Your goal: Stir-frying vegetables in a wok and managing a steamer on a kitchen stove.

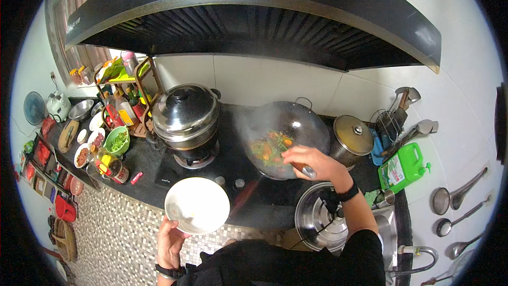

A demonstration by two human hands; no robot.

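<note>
My left hand grips the lower left rim of a white bowl, tilted in front of the stove, with small food traces inside. The wooden-ended handle of a cooking utensil is in my right hand, over the near right side of a large dark wok. The utensil's head is hidden among the food. Green and orange chopped vegetables lie in the wok's lower left part, under rising steam. Left of the wok, a lidded steel steamer pot stands on the other burner.
A brown lidded pot and a green jug stand right of the wok. A large steel lid lies by the sink. At left are an oil bottle, a green bowl and small bowls. The range hood hangs above.
</note>
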